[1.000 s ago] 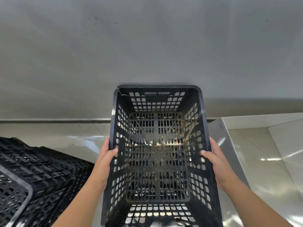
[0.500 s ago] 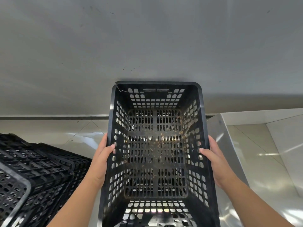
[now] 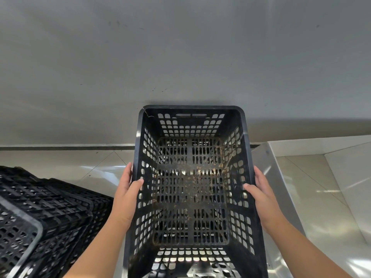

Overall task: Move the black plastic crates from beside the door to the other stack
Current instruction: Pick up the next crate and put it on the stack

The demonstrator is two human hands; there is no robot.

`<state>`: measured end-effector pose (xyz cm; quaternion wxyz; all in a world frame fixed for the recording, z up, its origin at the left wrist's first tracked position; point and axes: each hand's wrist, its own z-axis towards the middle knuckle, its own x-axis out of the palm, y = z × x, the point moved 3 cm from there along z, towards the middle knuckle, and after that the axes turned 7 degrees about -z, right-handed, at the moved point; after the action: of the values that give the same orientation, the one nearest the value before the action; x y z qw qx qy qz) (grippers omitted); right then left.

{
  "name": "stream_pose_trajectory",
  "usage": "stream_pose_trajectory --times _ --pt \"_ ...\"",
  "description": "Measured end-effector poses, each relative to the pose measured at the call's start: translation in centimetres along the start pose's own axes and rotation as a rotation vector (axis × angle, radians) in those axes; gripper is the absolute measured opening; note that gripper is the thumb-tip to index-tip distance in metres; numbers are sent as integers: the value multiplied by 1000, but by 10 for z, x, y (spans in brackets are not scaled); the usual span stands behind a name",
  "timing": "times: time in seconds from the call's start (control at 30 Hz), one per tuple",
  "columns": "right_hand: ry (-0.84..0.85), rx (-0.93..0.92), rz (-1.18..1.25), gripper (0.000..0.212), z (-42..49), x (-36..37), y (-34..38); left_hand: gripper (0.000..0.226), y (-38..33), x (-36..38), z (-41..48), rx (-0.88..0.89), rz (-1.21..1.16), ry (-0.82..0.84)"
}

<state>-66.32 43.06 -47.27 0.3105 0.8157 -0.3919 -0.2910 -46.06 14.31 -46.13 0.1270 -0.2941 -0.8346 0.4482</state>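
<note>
I hold an empty black plastic crate [image 3: 190,189] with perforated walls in front of me, its open top facing me. A crack shows at its far left corner, and dry bits of debris lie on its bottom. My left hand [image 3: 126,197] grips the left rim, thumb hooked inside. On the right rim sits my right hand [image 3: 261,197], thumb over the edge too. At the lower left lies a stack of black crates [image 3: 40,213], tilted, close beside my left forearm.
A plain grey wall [image 3: 180,57] fills the upper view, meeting a glossy tiled floor [image 3: 90,169]. At the right stands a shiny steel-sided panel or step [image 3: 281,187], just beside the crate's right wall.
The crate has barely shifted; it rose slightly in view half a second ago and sits back a little lower now. Both hands keep the same grip.
</note>
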Motion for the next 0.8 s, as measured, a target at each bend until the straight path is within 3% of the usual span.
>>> stream_pose_trajectory --times 0.47,0.8 --pt "59 -212 -87 56 -73 1 109 64 -98 21 -63 186 114 138" --pt "74 -425 -36 53 -156 -11 221 51 -207 18 -131 347 7 171"
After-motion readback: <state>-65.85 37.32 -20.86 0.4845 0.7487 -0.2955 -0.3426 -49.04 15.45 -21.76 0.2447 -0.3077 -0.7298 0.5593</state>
